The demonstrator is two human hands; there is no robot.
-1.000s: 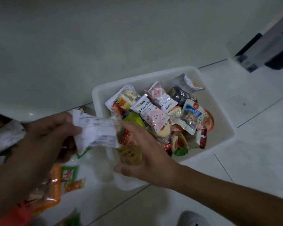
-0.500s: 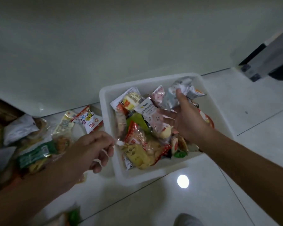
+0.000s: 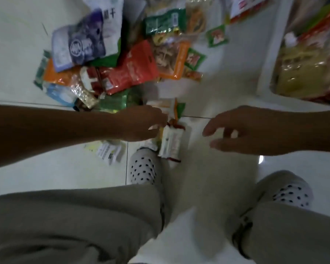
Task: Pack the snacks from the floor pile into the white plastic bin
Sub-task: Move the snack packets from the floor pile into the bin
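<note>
The packet lies lengthwise between the hands, with the left hand at its far end, grip unclear, and the right hand slack and farther off.

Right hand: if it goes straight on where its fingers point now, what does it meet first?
The right hand would probably meet the white snack packet with red ends by the left hand; depth is unclear.

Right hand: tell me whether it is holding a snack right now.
No, the right hand hangs open with its fingers spread and nothing in it, apart from the white packet at the left hand.
</note>
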